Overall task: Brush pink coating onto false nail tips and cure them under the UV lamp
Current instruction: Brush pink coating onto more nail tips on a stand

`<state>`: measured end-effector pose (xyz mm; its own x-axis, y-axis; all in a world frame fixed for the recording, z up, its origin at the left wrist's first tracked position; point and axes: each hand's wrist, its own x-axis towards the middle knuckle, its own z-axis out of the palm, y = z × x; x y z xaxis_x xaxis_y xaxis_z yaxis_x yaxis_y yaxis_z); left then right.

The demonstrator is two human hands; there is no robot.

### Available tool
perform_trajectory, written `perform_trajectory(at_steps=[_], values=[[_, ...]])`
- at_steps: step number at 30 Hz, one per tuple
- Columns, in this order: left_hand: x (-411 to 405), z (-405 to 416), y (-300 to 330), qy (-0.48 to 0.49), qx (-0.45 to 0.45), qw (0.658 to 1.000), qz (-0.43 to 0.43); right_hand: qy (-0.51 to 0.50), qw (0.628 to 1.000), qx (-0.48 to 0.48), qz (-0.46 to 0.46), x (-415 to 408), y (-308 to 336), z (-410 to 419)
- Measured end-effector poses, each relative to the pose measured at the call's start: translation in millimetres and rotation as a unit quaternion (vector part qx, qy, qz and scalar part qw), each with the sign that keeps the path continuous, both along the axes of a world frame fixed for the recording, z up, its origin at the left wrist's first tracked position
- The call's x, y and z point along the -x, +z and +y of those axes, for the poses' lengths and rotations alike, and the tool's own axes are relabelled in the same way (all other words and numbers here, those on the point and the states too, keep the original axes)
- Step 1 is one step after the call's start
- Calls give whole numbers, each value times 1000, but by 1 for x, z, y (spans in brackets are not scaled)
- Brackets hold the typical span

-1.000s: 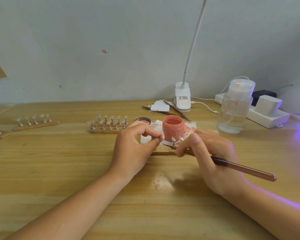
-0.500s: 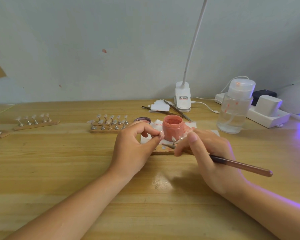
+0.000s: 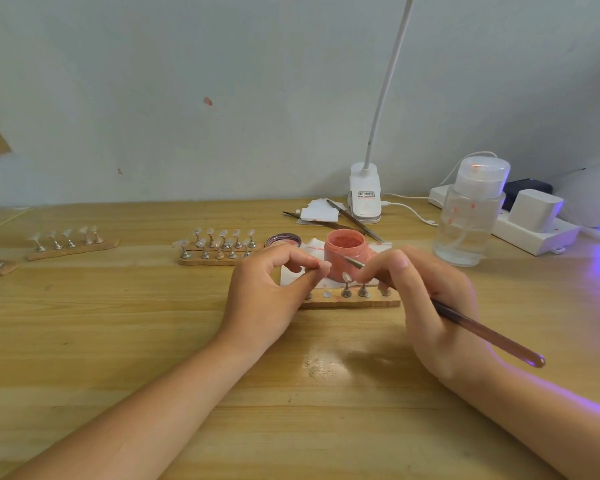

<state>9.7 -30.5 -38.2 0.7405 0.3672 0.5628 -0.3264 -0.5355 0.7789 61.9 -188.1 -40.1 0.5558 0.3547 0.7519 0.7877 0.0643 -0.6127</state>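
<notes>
Tabletop (image 3: 118,334): brush (image 3: 465,323) bristles up-left, handle down-right.

Both forearms bare, seemingly no sleeves; left hand (image 3: 271,292) and right hand (image 3: 426,306) ungloved.

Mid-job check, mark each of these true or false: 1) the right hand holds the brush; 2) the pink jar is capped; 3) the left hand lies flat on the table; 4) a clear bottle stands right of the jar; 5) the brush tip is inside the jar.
1) True: the right hand grips the brush.
2) False: the pink jar is open, and a lid lies to its left.
3) False: the left hand is raised, pinching a small item at its fingertips; what it is I cannot tell.
4) True: the clear bottle stands right of the jar.
5) False: the tip sits outside the jar, in front of its wall, above the wooden strip.
</notes>
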Motion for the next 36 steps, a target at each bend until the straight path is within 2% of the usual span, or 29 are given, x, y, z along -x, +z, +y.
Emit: perform_trajectory(at_steps=[5, 12, 19, 24, 36], values=[[1, -1, 3, -32, -26, 999, 11, -26, 999, -18, 36, -5, -2, 1], [-1, -2, 3, -67, -11, 996, 57, -24, 998, -19, 61, -8, -2, 2], [-6, 3, -4, -29, -19, 994, 103, -22, 997, -25, 67, -7, -2, 2], [-8, 4, -5, -43, -20, 991, 121, -13, 998, -26, 64, -7, -2, 3], [-8, 2, -8, -1, -79, 990, 115, 2, 997, -29, 72, -5, -1, 3]])
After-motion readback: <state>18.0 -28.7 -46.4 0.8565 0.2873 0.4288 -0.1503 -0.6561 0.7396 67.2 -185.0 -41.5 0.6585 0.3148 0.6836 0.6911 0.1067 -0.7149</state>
